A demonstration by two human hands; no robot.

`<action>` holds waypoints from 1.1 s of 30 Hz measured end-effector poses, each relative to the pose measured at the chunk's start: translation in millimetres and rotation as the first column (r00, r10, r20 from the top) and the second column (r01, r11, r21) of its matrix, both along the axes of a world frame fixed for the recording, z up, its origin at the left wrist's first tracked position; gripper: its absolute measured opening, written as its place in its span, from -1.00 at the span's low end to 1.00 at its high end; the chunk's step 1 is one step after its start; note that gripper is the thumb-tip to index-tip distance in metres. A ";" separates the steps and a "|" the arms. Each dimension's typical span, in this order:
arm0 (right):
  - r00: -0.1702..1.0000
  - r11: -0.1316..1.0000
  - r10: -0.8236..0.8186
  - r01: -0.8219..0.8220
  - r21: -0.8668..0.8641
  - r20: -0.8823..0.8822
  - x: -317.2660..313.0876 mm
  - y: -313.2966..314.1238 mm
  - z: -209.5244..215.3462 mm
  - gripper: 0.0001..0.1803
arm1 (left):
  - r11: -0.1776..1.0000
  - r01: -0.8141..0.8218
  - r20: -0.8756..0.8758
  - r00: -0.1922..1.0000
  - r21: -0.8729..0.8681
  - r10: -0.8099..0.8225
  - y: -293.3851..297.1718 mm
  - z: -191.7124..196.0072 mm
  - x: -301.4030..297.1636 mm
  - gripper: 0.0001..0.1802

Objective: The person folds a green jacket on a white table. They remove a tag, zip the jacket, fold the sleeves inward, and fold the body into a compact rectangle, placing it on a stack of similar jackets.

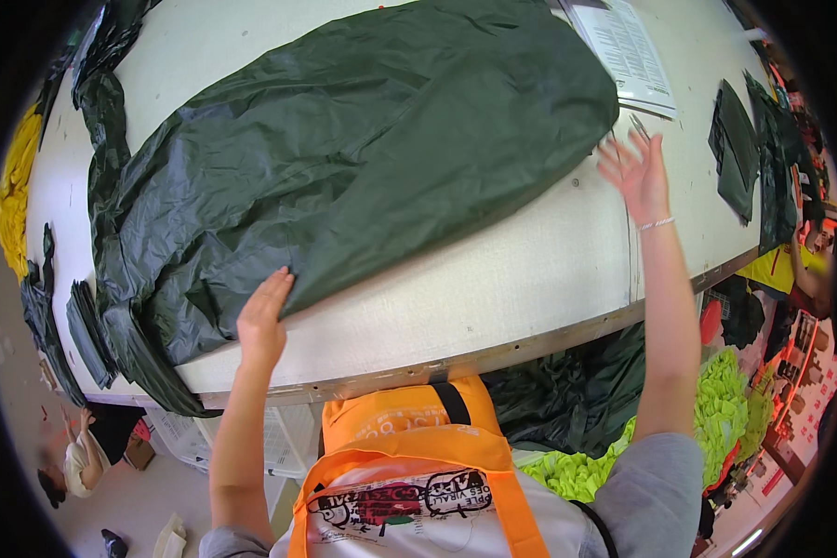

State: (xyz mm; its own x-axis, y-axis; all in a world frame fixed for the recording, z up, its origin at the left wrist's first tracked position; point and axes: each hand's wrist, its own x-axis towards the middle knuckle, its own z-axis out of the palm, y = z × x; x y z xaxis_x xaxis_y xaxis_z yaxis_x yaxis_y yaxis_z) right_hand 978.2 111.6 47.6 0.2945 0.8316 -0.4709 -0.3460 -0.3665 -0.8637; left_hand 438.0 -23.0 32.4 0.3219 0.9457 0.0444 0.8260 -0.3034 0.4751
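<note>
Both hands [262, 321] [638, 172] touch fabric [363, 158] (edges).

One large dark green fabric sheet [344, 158] lay on the surface [493, 279], one printed paper [623, 51] beyond the right fingers [623, 153], and two hands worked there.

Bright, even light floods the desk [493, 288], shadows soft. Fisheye bends the edges into black corners. The right hand [637, 172] blurs slightly.
</note>
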 end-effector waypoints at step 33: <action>0.295 0.951 0.240 -0.263 -0.163 0.925 95.6 -44.5 -80.5 -0.63 | 0.997 0.073 -0.168 0.983 -0.015 -0.074 -43.5 -64.9 22.4 -0.38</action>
